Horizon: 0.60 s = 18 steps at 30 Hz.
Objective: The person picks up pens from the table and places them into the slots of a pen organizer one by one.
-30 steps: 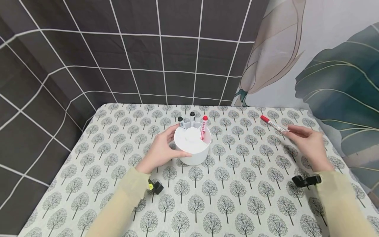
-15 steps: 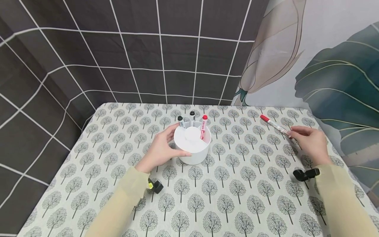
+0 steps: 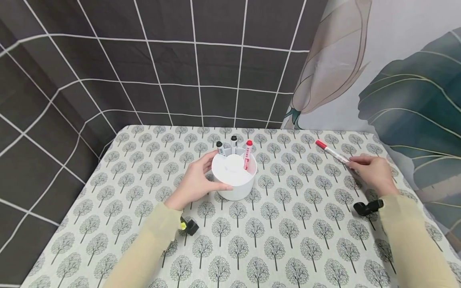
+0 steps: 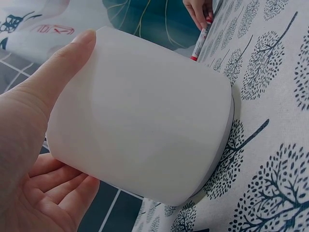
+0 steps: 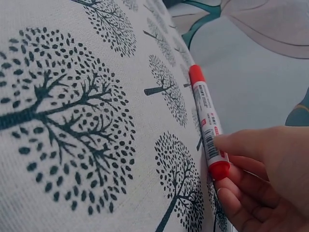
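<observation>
Marker [image 3: 331, 152] lies near table's right edge, fingers [image 5: 241, 145] touching it.

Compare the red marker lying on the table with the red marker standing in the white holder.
The loose red marker lies flat on the tablecloth; the red marker in the holder stands nearly upright in the white holder. The right hand pinches the loose one at its end; no hand touches the standing one, though the left hand grips the holder. The loose one shows full length; the standing one is partly hidden. Both have red caps and white labelled barrels.
</observation>
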Motion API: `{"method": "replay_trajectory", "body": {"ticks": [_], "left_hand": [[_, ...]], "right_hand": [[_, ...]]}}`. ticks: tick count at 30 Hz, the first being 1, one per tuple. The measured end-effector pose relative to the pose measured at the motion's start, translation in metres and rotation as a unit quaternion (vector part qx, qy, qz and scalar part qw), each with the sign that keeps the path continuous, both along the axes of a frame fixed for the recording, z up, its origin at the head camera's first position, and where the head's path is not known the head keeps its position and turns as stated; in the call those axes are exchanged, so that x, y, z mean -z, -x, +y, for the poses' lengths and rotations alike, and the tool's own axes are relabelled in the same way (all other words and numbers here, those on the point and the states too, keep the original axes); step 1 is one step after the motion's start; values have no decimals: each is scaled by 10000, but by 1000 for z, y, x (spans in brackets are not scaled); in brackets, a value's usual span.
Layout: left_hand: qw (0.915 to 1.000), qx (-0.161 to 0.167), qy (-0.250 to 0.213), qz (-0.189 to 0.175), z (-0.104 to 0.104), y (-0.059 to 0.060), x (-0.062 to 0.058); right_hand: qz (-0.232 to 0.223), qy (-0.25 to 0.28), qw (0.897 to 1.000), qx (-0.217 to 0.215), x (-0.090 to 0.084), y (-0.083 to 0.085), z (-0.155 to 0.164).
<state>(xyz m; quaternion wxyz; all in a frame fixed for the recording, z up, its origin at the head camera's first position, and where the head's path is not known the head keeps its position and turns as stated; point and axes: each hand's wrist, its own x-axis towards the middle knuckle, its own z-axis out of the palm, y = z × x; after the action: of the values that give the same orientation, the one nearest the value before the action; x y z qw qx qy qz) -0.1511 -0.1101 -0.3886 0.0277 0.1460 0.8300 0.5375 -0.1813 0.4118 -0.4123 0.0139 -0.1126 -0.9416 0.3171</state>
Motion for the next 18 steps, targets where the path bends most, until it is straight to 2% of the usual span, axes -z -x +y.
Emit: {"method": "replay_trajectory", "body": {"ticks": [5, 12, 18], "left_hand": [[10000, 8, -5, 11, 0, 0, 0], [10000, 32, -41, 43, -1, -1, 0], [9999, 42, -48, 91, -1, 0, 1]], "right_hand": [[-80, 8, 9999, -101, 0, 0, -1], [49, -178, 9996, -236, 0, -1, -4], [149, 19, 9999, -64, -4, -4, -6]]}}
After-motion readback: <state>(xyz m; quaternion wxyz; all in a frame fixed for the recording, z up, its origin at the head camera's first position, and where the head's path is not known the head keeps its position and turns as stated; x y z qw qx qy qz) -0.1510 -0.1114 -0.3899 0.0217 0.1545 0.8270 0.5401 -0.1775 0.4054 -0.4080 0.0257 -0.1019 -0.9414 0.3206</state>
